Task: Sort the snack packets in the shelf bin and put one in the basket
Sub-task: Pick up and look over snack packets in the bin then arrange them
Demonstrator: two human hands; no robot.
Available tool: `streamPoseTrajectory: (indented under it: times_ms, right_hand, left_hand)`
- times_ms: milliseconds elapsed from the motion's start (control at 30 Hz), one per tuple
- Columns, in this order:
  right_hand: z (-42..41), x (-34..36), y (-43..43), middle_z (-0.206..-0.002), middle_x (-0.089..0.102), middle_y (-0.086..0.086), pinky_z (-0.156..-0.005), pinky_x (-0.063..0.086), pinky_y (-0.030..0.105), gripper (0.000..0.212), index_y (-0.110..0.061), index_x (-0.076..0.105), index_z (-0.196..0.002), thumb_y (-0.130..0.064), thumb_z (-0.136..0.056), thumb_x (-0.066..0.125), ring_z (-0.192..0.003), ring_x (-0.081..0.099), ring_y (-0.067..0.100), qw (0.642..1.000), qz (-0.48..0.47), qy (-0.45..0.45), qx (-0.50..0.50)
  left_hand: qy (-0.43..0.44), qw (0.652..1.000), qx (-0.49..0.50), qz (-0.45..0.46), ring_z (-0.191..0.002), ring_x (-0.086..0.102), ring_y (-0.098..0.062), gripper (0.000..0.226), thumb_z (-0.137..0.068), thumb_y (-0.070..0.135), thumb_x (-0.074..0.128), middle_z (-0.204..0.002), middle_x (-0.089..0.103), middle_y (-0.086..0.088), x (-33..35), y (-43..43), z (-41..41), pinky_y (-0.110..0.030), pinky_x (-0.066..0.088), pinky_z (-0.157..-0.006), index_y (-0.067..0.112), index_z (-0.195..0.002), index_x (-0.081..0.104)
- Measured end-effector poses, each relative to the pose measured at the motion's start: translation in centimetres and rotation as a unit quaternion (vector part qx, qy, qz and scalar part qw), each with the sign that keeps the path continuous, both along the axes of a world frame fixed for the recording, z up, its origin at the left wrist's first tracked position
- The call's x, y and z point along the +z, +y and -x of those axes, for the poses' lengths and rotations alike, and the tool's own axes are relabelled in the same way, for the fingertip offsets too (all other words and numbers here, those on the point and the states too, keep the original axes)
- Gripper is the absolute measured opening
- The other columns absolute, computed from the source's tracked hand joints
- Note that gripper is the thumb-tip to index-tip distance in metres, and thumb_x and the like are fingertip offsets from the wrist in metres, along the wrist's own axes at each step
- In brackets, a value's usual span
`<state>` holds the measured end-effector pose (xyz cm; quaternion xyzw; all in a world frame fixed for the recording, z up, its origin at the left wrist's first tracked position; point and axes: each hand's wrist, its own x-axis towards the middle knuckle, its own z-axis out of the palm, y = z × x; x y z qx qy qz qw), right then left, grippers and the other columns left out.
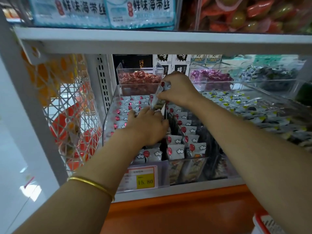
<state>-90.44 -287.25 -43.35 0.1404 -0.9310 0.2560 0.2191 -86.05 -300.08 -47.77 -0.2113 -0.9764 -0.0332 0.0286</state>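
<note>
White-wrapped pinched packets (158, 100) with a red balloon print sit between thumb and fingers of right hand (179, 89). That is centre frame, above the bin rows, with the packets tilted down-left. Their lower end meets left hand (148, 127) just below.

Left hand is knuckles-up on the packet rows (175, 150), fingers bent down into them, thumb out to frame left. Cannot tell if it actually grips anything. Gold bangle (91, 184) on the left wrist, lower left.

Rows stand on edge in the clear shelf bin (109, 115), centre to lower centre. Yellow price tag (145, 181) on the bin front reads 15.80.

Behind the bin is a small clear tub of red sweets (139, 78), with purple sweets (211, 76) to its right. Right of frame is another clear bin of yellow-green marked packets (236, 103), blurred.

Top left, upper shelf: blue seaweed packs (101, 12). Frame left: white wire mesh (67, 98) with something orange behind it, cannot tell what.
</note>
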Motion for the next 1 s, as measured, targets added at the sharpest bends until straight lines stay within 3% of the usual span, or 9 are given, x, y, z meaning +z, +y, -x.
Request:
streamPoseTrajectory:
  times_ms: [133,233,333,433,500,700,833,1000]
  right_hand:
    - [0.3,-0.5,-0.7,-0.072,0.045,0.002,-0.051,0.029,0.025,0.013,-0.002,0.06,-0.077,-0.011,-0.078,0.069,-0.071,0.046,0.018,0.995,-0.095,-0.025,-0.005]
    - [0.7,-0.8,-1.3,-0.09,0.049,0.007,-0.058,0.032,0.027,0.02,-0.004,0.057,-0.094,-0.013,-0.081,0.07,-0.082,0.047,0.019,0.989,-0.135,-0.058,-0.002]
    - [1.0,-1.0,-1.3,-0.102,0.061,0.013,-0.066,0.037,0.026,0.022,0.002,0.061,-0.107,-0.01,-0.089,0.061,-0.087,0.051,0.018,0.985,-0.133,-0.109,0.021]
    - [1.1,-1.3,-1.2,-0.125,0.061,0.01,-0.089,0.04,0.027,0.033,-0.008,0.065,-0.116,0.003,-0.094,0.044,-0.111,0.055,0.022,0.97,-0.178,-0.161,0.03]
    - [1.2,-1.2,-1.2,-0.128,0.059,0.01,-0.094,0.04,0.029,0.041,-0.009,0.066,-0.116,0.01,-0.091,0.04,-0.117,0.054,0.024,0.972,-0.159,-0.17,0.027]
    - [2.7,-0.8,-1.4,-0.118,0.063,0.013,-0.089,0.044,0.028,0.025,-0.005,0.07,-0.099,0.004,-0.091,0.048,-0.107,0.059,0.025,0.994,-0.074,-0.07,-0.047]
    - [4.0,-1.5,-1.9,-0.109,0.067,0.015,-0.092,0.049,0.036,0.018,-0.002,0.07,-0.099,-0.002,-0.09,0.054,-0.1,0.062,0.026,0.988,-0.119,-0.082,-0.062]
    - [4.0,-1.8,-1.9,-0.099,0.068,0.015,-0.088,0.051,0.041,0.015,0.0,0.069,-0.089,-0.001,-0.089,0.053,-0.093,0.063,0.028,0.986,-0.122,-0.081,-0.08]
  left_hand:
    - [-0.006,1.0,0.0,-0.03,-0.136,0.025,-0.024,0.046,-0.098,0.038,0.019,-0.138,0.043,-0.008,-0.3,-0.1,0.1,-0.059,0.015,-0.109,0.012,-0.126,0.045]
    - [0.004,0.999,-0.009,-0.045,-0.136,0.024,-0.021,0.046,-0.097,0.039,0.018,-0.138,0.044,-0.004,-0.4,-0.2,0.1,-0.06,0.012,-0.109,0.014,-0.123,0.047]
    - [0.008,0.999,-0.013,-0.03,-0.141,0.015,-0.019,0.051,-0.097,0.041,0.017,-0.148,0.033,0.0,-0.2,-0.4,0.1,-0.061,0.006,-0.11,0.016,-0.134,0.042]
    - [0.009,1.0,-0.017,-0.021,-0.141,0.014,-0.019,0.051,-0.097,0.044,0.017,-0.152,0.027,0.0,0.0,-0.7,0.1,-0.06,0.007,-0.11,0.019,-0.137,0.038]
    - [0.01,1.0,-0.019,-0.023,-0.142,0.012,-0.019,0.053,-0.097,0.046,0.017,-0.154,0.023,0.001,0.0,-0.8,-0.1,-0.059,0.006,-0.11,0.021,-0.14,0.035]
    - [0.01,1.0,-0.008,-0.021,-0.145,0.001,-0.018,0.059,-0.097,0.05,0.014,-0.157,0.012,0.0,0.0,-1.1,-0.3,-0.056,-0.001,-0.111,0.021,-0.148,0.021]
    - [0.005,1.0,-0.002,-0.029,-0.145,0.003,-0.019,0.058,-0.097,0.049,0.014,-0.157,0.015,0.0,0.2,-1.3,-0.3,-0.056,0.0,-0.111,0.019,-0.146,0.026]
    - [0.006,0.999,0.005,-0.034,-0.14,0.018,-0.021,0.053,-0.098,0.045,0.017,-0.144,0.035,-0.005,0.7,-1.7,-0.7,-0.059,0.007,-0.109,0.015,-0.133,0.042]
